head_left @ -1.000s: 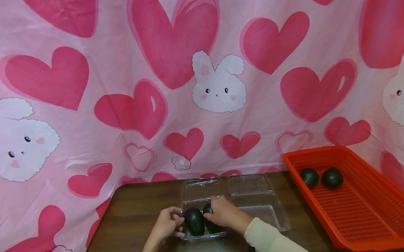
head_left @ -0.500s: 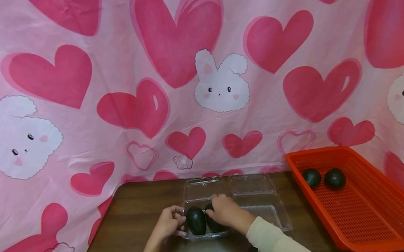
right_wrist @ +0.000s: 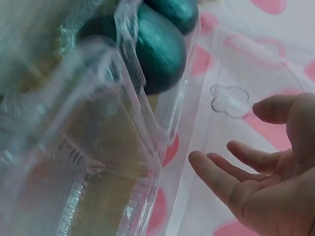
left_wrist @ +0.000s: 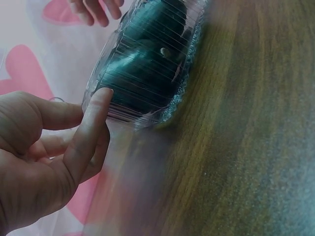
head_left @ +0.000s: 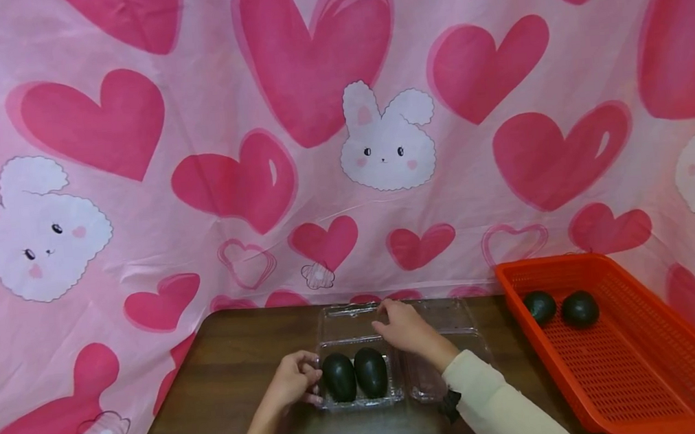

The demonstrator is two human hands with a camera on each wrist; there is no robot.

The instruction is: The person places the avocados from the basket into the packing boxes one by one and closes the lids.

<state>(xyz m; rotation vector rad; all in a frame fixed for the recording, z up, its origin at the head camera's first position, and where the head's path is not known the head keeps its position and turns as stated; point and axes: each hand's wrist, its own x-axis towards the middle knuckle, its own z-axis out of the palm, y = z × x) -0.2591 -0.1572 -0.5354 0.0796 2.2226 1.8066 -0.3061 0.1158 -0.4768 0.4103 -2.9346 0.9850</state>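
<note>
- Left hand is pinching the near end of a clear box, thumb and finger close together.
- Two dark green fruits sit side by side in that box, the left fruit right next to the left hand and the right fruit just in front of the right hand.
- Right hand isn't holding anything: fingers spread and slightly bent, up over the open lids behind the boxes.
- Second box is just beside the first, under the right forearm and partly hidden by it.
- Orange basket is well off to the right of the right hand, two more fruits at its far end.
- Everything's on a brown table, pink heart-and-bunny cloth behind the hands.
</note>
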